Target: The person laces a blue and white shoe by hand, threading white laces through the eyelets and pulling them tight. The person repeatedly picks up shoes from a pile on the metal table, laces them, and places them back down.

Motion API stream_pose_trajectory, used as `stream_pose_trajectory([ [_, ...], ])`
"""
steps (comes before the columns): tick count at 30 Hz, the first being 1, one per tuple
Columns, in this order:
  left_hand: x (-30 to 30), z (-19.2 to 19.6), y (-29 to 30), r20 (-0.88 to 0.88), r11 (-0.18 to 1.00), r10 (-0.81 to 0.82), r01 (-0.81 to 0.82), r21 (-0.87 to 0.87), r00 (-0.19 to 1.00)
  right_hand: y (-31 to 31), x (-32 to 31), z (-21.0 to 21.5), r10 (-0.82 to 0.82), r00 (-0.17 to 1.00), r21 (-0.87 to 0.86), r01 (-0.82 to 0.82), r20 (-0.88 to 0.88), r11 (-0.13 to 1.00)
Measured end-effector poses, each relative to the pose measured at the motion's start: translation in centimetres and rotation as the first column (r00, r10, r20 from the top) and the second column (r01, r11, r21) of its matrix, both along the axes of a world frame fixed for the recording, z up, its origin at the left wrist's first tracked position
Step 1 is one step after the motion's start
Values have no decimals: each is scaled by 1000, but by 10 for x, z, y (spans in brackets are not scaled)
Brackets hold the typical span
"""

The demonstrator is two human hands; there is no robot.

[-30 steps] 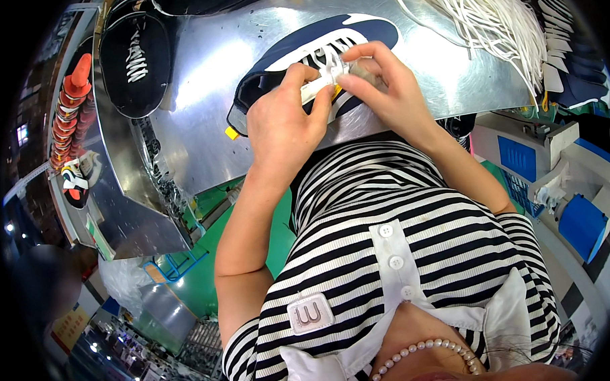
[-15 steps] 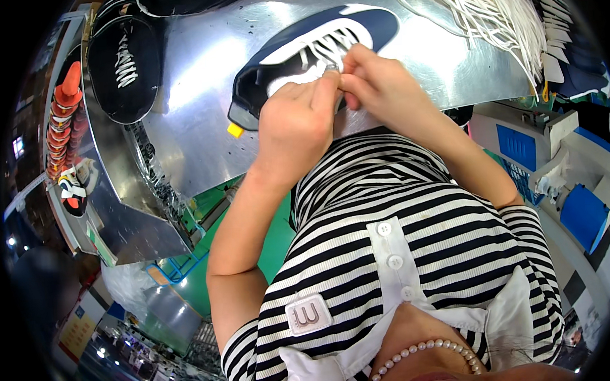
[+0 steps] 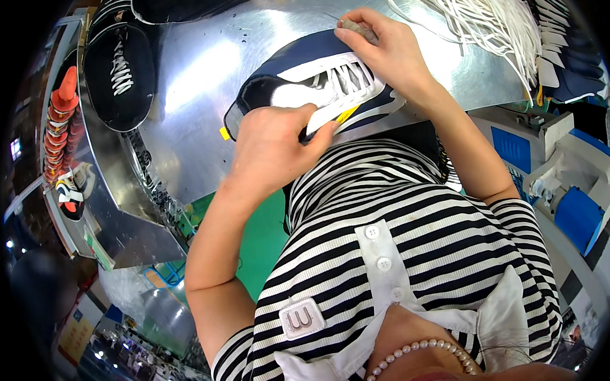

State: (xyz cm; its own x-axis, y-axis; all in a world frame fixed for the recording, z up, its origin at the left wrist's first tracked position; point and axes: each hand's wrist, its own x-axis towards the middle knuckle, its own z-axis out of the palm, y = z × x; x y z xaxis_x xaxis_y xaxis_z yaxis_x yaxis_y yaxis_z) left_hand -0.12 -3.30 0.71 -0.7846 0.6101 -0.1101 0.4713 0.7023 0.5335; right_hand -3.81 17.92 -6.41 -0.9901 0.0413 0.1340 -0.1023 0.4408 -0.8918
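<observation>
A navy shoe upper (image 3: 294,60) lies on the metal table in front of me, its opening toward the left. White laces (image 3: 350,80) cross its white eyelet strips, and a yellow strip (image 3: 346,115) shows along the near side. My left hand (image 3: 273,144) grips the near edge of the upper by the opening, thumb and forefinger closed on it. Past the toe end, my right hand (image 3: 391,46) is wrapped round a thin-pointed hook tool (image 3: 358,31) with a wrapped grey handle. Its thin metal shaft points left, apart from the laces.
A pile of loose white laces (image 3: 490,23) lies at the far right, beside stacked navy shoe pieces (image 3: 573,70). A black laced shoe upper (image 3: 119,76) rests at the left edge of the metal table (image 3: 196,140). Orange-red stacked pieces (image 3: 64,111) stand farther left.
My hands have come apart from the laces. The right one has moved up with the hook tool, now in sight; the left has shifted down the near edge. The upper has turned slightly and moved nearer.
</observation>
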Motion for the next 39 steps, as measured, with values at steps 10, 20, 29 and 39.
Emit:
stream_pose_trajectory([
  [10,-13,-9,13,-41,985,140,-135,105,989,20,-6,18,361,920,67,-374,153,925],
  [20,-34,-9,9,-189,999,6,2,44,982,32,-3,16,263,946,-119,-244,188,963],
  [29,-36,-8,13,-231,1000,1,4,21,973,31,-8,8,275,944,-164,-247,184,955],
  [39,4,-24,10,-583,975,218,-156,155,783,30,22,25,148,988,302,-129,-39,944],
])
